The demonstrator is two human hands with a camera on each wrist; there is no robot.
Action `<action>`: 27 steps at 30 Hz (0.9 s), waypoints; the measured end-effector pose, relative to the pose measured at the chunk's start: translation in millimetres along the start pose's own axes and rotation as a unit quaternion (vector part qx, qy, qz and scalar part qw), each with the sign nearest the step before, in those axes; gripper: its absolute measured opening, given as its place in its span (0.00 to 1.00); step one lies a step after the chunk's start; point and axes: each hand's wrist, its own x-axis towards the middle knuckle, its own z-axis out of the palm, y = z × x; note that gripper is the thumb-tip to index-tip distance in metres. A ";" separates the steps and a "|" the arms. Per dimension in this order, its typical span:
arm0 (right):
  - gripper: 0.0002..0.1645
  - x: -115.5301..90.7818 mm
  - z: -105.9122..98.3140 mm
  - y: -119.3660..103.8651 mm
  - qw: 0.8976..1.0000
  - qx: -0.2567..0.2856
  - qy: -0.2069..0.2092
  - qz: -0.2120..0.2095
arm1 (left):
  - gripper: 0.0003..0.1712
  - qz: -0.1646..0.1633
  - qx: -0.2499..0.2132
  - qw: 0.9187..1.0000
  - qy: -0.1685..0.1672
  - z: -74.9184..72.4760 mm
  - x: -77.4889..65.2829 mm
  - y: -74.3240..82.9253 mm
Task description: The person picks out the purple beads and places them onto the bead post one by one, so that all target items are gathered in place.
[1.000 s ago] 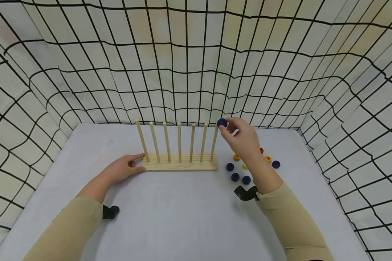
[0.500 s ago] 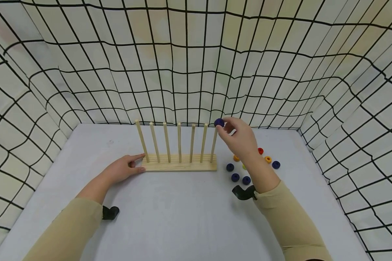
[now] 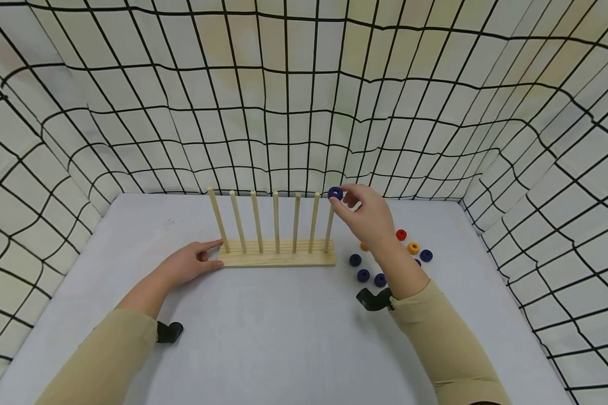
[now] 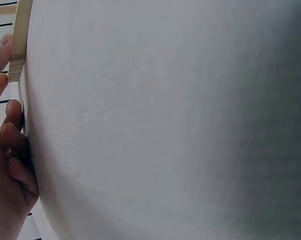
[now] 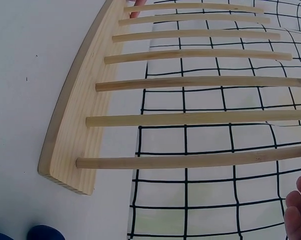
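Pegboard of pale wood sits on the white tabletop, its seven pegs standing in one row and bare along their shafts. Left hand pinches the board's left end, thumb at the front corner, index finger at the rear corner, remaining fingers curled in. Right hand is nearly closed, thumb and forefinger pinching a dark blue ring bead at the tip of the rightmost peg; whether the peg has entered the hole cannot be told. Loose dark blue beads, a red bead and orange beads lie right of the board, some partly behind the right forearm. Black netting covers the back wall.
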 end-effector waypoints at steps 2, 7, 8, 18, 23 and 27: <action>0.23 -0.5 0.1 0.5 1.000 -0.003 -0.001 0.000 | 0.44 -0.003 0.000 1.000 0.000 0.9 0.4 -1.4; 0.23 -1.1 0.6 0.9 1.000 -0.011 -0.004 -0.002 | 0.44 -0.008 0.003 1.000 0.003 2.0 0.4 -2.4; 0.22 -1.2 0.7 0.8 1.000 -0.013 -0.004 -0.003 | 0.44 -0.006 0.004 1.000 0.004 1.9 0.2 -2.5; 0.21 -2.1 0.1 0.8 1.000 -0.023 -0.003 -0.001 | 0.44 -0.002 0.005 1.000 0.001 1.2 -0.1 -2.3; 0.21 -2.2 0.1 2.0 1.000 -0.027 -0.002 -0.001 | 0.44 -0.002 0.004 1.000 0.003 1.9 0.0 -2.2; 0.22 -2.2 -0.7 2.0 1.000 -0.023 0.001 -0.005 | 0.43 -0.003 0.004 1.000 0.005 1.4 0.6 -0.7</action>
